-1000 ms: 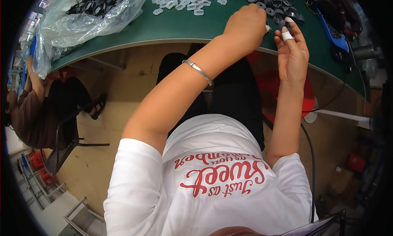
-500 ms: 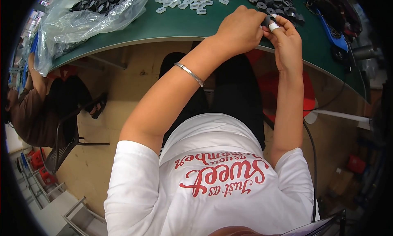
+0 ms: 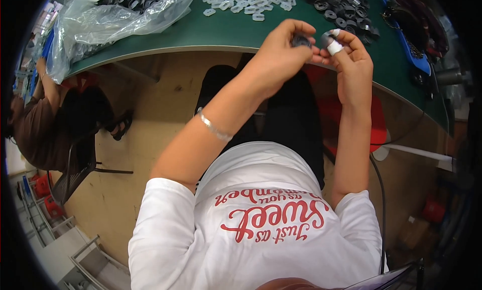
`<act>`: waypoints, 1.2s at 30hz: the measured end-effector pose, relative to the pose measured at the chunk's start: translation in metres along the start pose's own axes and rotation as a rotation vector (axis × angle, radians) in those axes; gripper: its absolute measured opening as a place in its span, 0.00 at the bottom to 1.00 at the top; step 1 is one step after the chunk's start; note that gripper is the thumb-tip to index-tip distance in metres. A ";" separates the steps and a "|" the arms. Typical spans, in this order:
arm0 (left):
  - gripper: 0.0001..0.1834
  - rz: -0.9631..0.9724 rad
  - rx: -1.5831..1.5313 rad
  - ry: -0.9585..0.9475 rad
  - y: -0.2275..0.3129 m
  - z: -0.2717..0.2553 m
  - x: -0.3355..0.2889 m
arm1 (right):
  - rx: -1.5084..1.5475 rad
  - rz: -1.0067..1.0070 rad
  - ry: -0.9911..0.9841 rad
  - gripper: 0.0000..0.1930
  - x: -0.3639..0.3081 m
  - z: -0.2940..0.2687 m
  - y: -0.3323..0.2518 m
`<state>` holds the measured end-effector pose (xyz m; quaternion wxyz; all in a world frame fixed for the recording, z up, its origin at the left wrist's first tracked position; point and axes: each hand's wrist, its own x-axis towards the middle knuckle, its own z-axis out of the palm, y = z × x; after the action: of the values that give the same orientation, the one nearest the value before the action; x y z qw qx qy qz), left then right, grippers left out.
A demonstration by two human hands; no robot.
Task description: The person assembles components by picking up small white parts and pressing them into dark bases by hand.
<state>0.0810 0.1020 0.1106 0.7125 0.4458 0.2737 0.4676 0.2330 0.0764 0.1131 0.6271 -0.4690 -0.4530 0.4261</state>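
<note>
Just over the near edge of the green table, my left hand (image 3: 282, 54) is curled around a small dark plastic part (image 3: 301, 41). Close beside it, my right hand (image 3: 352, 64) pinches a rounded dark grey plastic part (image 3: 327, 38) between thumb and fingertips. White tape wraps the right thumb and a fingertip. The two parts are apart, while the fingers of both hands nearly meet below them. Finer detail on the parts is too small to make out.
On the green table (image 3: 211, 33) lie a clear bag (image 3: 150, 23) of black parts, a heap of translucent white pieces (image 3: 251, 1) and a pile of dark parts (image 3: 346, 11). A blue tray (image 3: 414, 56) stands right. Another person (image 3: 40, 124) sits at left.
My hands have drawn apart from close contact, and the left has come slightly nearer and leftward. A dark part now shows in each hand. The view has shifted slightly.
</note>
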 end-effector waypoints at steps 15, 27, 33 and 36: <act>0.13 -0.171 -0.145 0.324 -0.010 -0.074 -0.098 | -0.992 -0.551 -0.107 0.10 0.041 0.082 0.031; 0.14 -0.376 -0.023 0.386 -0.053 -0.090 -0.115 | -0.367 -0.161 -0.383 0.06 -0.030 0.076 0.021; 0.18 -0.380 -0.116 0.336 -0.056 -0.082 -0.115 | -0.571 0.012 -0.478 0.07 -0.077 0.049 0.055; 0.19 -0.363 -0.144 0.303 -0.057 -0.078 -0.118 | -0.576 0.067 -0.446 0.07 -0.083 0.046 0.061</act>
<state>-0.0064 0.0148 0.0210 0.7657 0.2624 0.4190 0.4115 0.1636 0.0182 0.0467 0.3409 -0.5365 -0.6643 0.3932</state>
